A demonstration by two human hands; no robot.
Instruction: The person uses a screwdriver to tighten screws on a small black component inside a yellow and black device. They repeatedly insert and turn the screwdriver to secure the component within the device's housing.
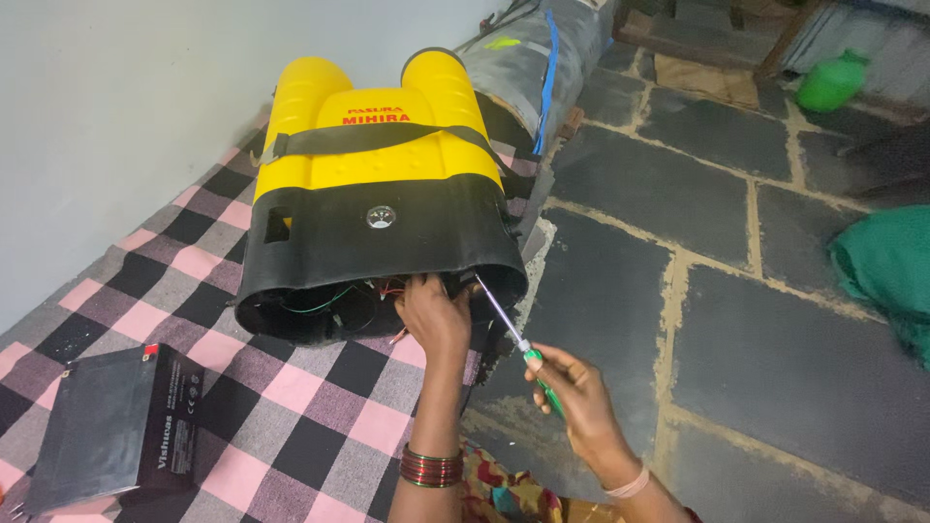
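Note:
A yellow sprayer tank (378, 145) with a black base (387, 242) lies on its side on a pink-and-black checked cloth (281, 387), its open bottom facing me. Red and green wires (339, 295) show inside the base. My left hand (434, 315) reaches into the opening at its lower rim, fingers curled around something inside that I cannot make out. My right hand (573, 387) grips a green-handled screwdriver (509, 327), whose metal tip points up to the base's rim beside my left hand.
A black box-shaped battery (116, 426) lies on the cloth at lower left. A rolled dark bundle (528, 68) lies behind the tank. Grey stone floor (727, 291) spreads to the right, with green cloth (886, 266) and a green jug (831, 82). A pale wall stands at left.

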